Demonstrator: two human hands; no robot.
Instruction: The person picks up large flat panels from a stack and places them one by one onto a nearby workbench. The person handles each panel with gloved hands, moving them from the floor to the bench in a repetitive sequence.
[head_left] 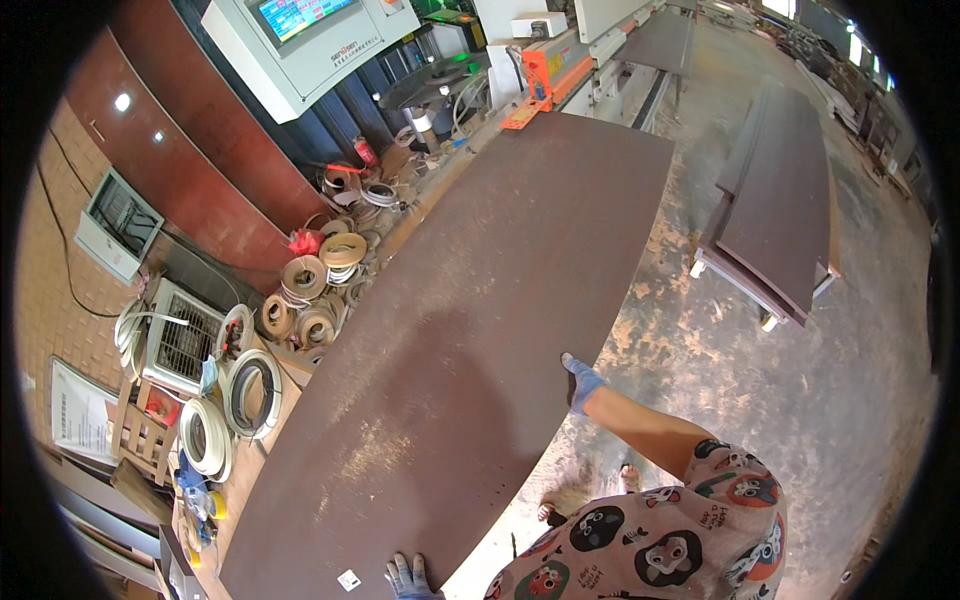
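A long dark brown panel (470, 300) lies in front of me, with pale dust smeared over its surface. Its far end reaches the orange guard (540, 90) of a machine. My left hand (408, 578), in a blue-grey glove, rests on the near end, fingers extended and lying flat. Beside it, a small white label (348, 580) is stuck to the board. At the panel's right edge is my right hand (582, 384), gloved too. Its thumb is on top, and the other fingers seem to wrap under the rim, where they are mostly hidden.
On the right stands a low trolley (760, 285) stacked with brown panels (775, 200). Rolls of edge banding (315, 270) crowd the left side, with white coils (205, 437) nearer me. A white control cabinet with a screen (300, 15) hangs at upper left. A fire extinguisher (365, 151) stands below.
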